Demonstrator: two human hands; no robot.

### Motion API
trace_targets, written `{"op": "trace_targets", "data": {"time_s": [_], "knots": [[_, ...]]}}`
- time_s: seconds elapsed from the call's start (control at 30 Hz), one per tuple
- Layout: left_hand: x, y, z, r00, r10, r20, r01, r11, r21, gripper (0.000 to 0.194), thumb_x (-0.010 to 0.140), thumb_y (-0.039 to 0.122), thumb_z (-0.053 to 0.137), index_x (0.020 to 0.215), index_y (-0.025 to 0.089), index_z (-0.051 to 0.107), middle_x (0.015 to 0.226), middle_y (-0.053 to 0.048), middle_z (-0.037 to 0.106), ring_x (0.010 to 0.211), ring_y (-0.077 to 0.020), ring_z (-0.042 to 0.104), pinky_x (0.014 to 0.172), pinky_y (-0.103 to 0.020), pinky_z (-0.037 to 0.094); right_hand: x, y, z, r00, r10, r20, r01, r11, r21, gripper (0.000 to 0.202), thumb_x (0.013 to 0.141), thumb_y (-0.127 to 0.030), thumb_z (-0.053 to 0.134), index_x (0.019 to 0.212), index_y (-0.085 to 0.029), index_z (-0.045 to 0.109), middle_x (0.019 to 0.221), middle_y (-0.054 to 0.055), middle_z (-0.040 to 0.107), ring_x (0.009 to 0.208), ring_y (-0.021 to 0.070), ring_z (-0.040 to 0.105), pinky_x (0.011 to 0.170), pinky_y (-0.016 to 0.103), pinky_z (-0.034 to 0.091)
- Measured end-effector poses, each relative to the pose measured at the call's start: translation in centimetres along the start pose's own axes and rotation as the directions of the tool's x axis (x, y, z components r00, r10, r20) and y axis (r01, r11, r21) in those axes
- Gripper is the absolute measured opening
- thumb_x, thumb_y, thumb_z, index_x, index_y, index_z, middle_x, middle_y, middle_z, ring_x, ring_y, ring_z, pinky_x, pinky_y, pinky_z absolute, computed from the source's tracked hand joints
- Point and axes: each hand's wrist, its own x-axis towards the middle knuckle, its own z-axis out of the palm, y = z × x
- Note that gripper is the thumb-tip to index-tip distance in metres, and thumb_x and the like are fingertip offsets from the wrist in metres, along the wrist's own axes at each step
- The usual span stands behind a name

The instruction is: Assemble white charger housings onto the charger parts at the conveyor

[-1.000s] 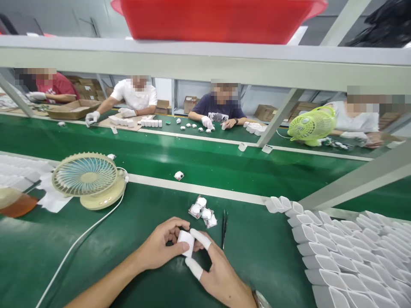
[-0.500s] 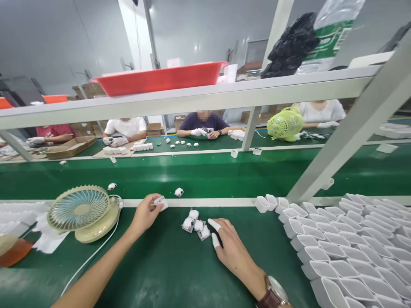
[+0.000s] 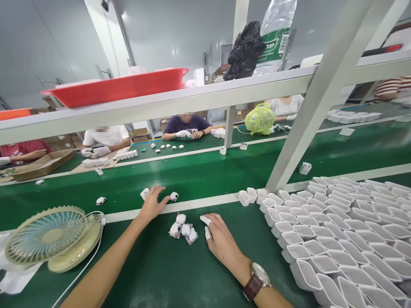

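Note:
My left hand [image 3: 153,205] reaches over the near edge of the green belt, fingers apart and holding nothing. Just beyond its knuckles a small white cup-like housing [image 3: 144,193] sits on the belt. Close to its fingertips lies a small white part with dark and red bits [image 3: 174,196]. My right hand [image 3: 221,239] rests on the green tabletop with fingers stretched out, white covers on the thumb and index finger. Left of those fingertips, not touching them, is a little cluster of similar white parts [image 3: 185,230].
Many white open housings [image 3: 324,231] stand in rows at the right. A beige fan [image 3: 53,235] with a white cable is at the left. A slanted post [image 3: 308,107] and a shelf with a red tray [image 3: 122,87] cross in front. Co-workers sit across the belt.
My left hand has let go of the white housing, which now sits on the belt, and its fingers have opened near the small white part. The view has shifted right.

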Motion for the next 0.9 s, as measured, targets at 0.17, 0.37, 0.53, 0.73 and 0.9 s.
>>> {"op": "trace_targets", "data": {"time_s": [0.17, 0.37, 0.53, 0.73, 0.9], "knots": [[1.2, 2.7, 3.8, 0.990, 0.015, 0.137, -0.013, 1.000, -0.013, 0.044, 0.084, 0.036, 0.072, 0.125, 0.019, 0.070, 0.129, -0.014, 0.071, 0.120, -0.0339, 0.066, 0.103, -0.047, 0.054, -0.1, -0.2, -0.2, 1.000, -0.005, 0.000, 0.005, 0.999, 0.038, 0.047, 0.093, -0.001, 0.048, 0.134, -0.018, 0.063, 0.120, 0.014, 0.070, 0.115, 0.0287, 0.064, 0.099, 0.052, 0.061], [1.9, 6.6, 3.4, 0.955, 0.025, 0.294, -0.009, 0.998, -0.055, 0.043, 0.091, 0.039, 0.064, 0.126, 0.015, 0.069, 0.104, -0.011, 0.079, 0.089, -0.0245, 0.073, 0.084, -0.036, 0.060, 0.1, -0.8, -0.4, 1.000, 0.028, -0.003, -0.027, 0.998, 0.063, 0.032, 0.096, -0.006, 0.054, 0.125, -0.015, 0.065, 0.118, 0.015, 0.070, 0.115, 0.0290, 0.063, 0.100, 0.051, 0.059], [-0.9, 9.8, -0.1, 0.836, 0.178, 0.518, -0.125, 0.983, -0.136, 0.045, 0.078, 0.044, 0.078, 0.117, 0.022, 0.076, 0.104, -0.006, 0.079, 0.093, -0.0244, 0.073, 0.080, -0.031, 0.058, 0.3, -1.4, -0.9, 0.999, 0.050, 0.007, -0.050, 0.994, 0.101, 0.036, 0.095, -0.004, 0.052, 0.126, -0.016, 0.064, 0.118, 0.014, 0.070, 0.115, 0.0274, 0.063, 0.103, 0.049, 0.056], [-0.4, 11.7, -2.7, 0.604, 0.222, 0.766, -0.202, 0.972, -0.123, 0.054, 0.073, 0.053, 0.081, 0.120, 0.026, 0.076, 0.113, -0.006, 0.079, 0.103, -0.0301, 0.074, 0.082, -0.032, 0.058, 0.1, -1.5, -0.8, 0.995, 0.093, 0.048, -0.096, 0.993, 0.074, 0.039, 0.093, -0.003, 0.052, 0.127, -0.018, 0.064, 0.119, 0.012, 0.072, 0.118, 0.0259, 0.063, 0.104, 0.045, 0.054], [1.6, 16.3, 0.0, 0.611, 0.284, 0.739, -0.282, 0.950, -0.132, 0.055, 0.090, 0.058, 0.066, 0.132, 0.023, 0.069, 0.129, -0.011, 0.074, 0.113, -0.0306, 0.070, 0.092, -0.036, 0.056, -0.1, -1.3, -0.5, 0.987, 0.126, 0.104, -0.131, 0.990, 0.046, 0.038, 0.087, 0.001, 0.052, 0.117, -0.016, 0.069, 0.124, 0.014, 0.072, 0.127, 0.0280, 0.059, 0.108, 0.045, 0.049]]}}
